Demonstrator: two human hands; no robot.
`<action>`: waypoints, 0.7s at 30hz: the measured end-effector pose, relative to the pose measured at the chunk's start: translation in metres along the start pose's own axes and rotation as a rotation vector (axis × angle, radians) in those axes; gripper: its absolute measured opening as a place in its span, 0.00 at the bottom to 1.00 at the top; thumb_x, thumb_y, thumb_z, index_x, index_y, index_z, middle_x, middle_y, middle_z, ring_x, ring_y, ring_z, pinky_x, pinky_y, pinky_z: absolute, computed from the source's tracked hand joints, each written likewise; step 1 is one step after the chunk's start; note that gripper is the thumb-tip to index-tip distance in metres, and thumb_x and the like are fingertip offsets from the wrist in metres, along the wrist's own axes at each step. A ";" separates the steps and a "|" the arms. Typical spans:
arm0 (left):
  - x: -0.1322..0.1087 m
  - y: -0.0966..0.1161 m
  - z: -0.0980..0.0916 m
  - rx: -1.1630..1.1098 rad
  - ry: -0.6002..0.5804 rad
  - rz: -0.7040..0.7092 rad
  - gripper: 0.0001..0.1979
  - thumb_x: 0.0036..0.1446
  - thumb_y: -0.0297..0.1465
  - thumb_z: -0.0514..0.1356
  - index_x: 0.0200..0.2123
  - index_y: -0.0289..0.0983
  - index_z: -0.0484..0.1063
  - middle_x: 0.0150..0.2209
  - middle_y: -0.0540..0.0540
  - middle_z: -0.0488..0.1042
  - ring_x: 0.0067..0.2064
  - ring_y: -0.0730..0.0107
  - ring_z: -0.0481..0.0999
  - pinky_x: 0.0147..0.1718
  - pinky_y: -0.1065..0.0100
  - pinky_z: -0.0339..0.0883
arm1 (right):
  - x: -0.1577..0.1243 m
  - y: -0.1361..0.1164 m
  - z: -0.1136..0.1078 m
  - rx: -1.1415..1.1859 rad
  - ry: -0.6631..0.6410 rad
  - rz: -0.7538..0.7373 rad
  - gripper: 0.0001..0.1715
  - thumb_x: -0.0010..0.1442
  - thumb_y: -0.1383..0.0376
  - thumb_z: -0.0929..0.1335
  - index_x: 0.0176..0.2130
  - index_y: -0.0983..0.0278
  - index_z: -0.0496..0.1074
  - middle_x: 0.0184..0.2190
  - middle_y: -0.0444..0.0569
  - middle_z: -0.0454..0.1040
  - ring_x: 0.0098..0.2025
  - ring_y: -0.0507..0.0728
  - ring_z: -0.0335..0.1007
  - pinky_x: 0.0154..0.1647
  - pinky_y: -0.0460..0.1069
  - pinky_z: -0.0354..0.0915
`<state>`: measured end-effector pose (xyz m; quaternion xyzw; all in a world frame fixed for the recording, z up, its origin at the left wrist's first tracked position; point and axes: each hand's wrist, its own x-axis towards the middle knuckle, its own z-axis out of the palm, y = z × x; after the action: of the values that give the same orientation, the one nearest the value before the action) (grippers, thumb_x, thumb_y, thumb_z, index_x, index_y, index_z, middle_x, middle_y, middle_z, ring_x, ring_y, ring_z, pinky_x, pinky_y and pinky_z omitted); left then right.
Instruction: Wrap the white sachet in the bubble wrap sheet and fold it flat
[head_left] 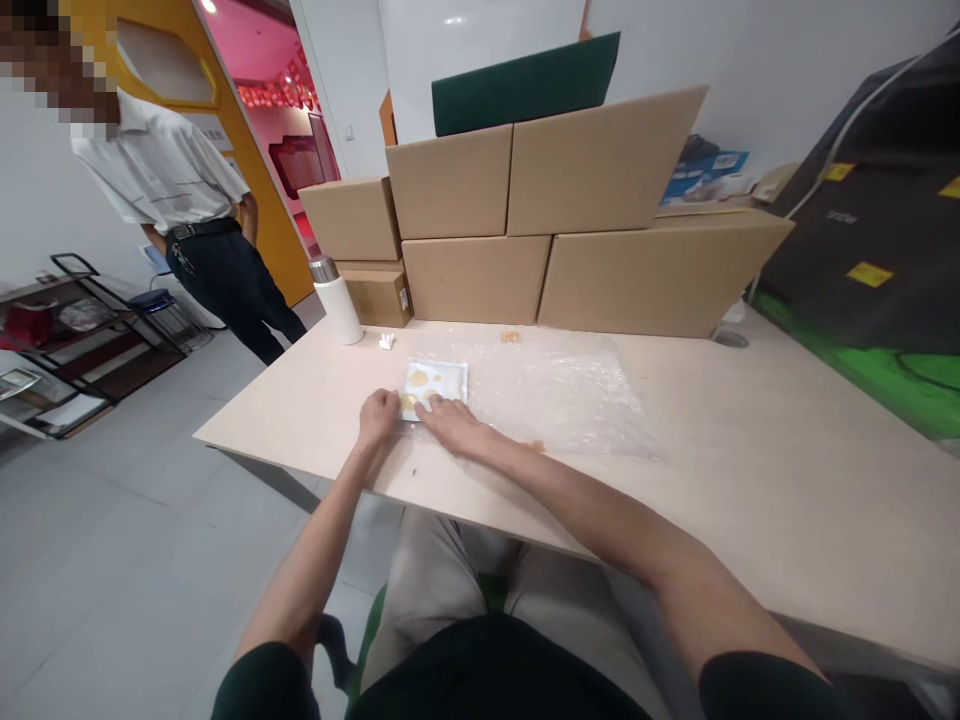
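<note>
A flat white packet with yellow round spots [444, 378] lies on the left end of a clear plastic sheet [555, 390], which is spread wrinkled over the table. My left hand [380, 415] is closed at the packet's left edge; what its fingers pinch, if anything, is too small to make out. On the packet's lower part rests my right hand [451, 424], its fingers stretched out and pressing on the surface. Two brownish tape-like patches, an upper one [510, 337] and a lower one [534, 446], show at the sheet's far and near edges.
Stacked cardboard boxes [472, 280] line the table's back, topped by a dark green box [525, 85]. A white bottle [339, 308] and a crumpled white scrap [386, 342] stand at the back left. Beyond the table, a person [172, 180] stands near a cart [90, 340].
</note>
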<state>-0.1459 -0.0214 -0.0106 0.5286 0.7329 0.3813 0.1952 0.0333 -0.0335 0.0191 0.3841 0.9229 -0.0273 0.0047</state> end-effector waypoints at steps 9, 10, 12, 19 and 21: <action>-0.022 0.067 0.003 -0.551 -0.217 0.148 0.38 0.59 0.61 0.46 0.45 0.34 0.74 0.46 0.36 0.78 0.48 0.56 0.77 0.46 0.58 0.70 | -0.037 0.042 -0.004 0.978 0.173 0.071 0.43 0.65 0.46 0.62 0.71 0.59 0.48 0.67 0.60 0.57 0.62 0.67 0.62 0.57 0.60 0.63; -0.027 0.076 0.008 -0.556 -0.258 0.196 0.38 0.59 0.61 0.45 0.46 0.34 0.74 0.49 0.35 0.77 0.52 0.53 0.76 0.49 0.55 0.68 | -0.043 0.047 -0.001 1.149 0.205 0.109 0.42 0.65 0.43 0.60 0.70 0.57 0.49 0.66 0.59 0.59 0.57 0.64 0.67 0.51 0.58 0.67; -0.037 0.094 0.025 -0.480 -0.325 0.327 0.38 0.61 0.60 0.45 0.49 0.35 0.75 0.55 0.35 0.74 0.57 0.51 0.72 0.55 0.53 0.65 | -0.054 0.056 0.004 1.490 0.241 0.197 0.38 0.65 0.42 0.58 0.67 0.54 0.55 0.59 0.55 0.68 0.43 0.58 0.74 0.35 0.51 0.70; -0.065 0.116 0.090 0.127 -0.483 0.628 0.28 0.69 0.48 0.40 0.58 0.43 0.71 0.64 0.43 0.67 0.66 0.50 0.61 0.63 0.47 0.50 | -0.097 0.087 0.020 2.009 0.345 0.530 0.16 0.65 0.55 0.63 0.37 0.64 0.69 0.26 0.47 0.72 0.25 0.53 0.68 0.23 0.46 0.62; -0.068 0.113 0.102 0.308 -0.495 0.634 0.26 0.69 0.45 0.42 0.60 0.46 0.69 0.65 0.45 0.65 0.67 0.47 0.58 0.63 0.43 0.47 | -0.111 0.099 0.022 1.845 0.366 0.582 0.11 0.61 0.60 0.65 0.36 0.66 0.71 0.27 0.48 0.73 0.26 0.53 0.69 0.25 0.47 0.63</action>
<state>0.0202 -0.0316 0.0036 0.8261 0.5138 0.1701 0.1568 0.1814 -0.0431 -0.0046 0.4478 0.3955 -0.6748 -0.4332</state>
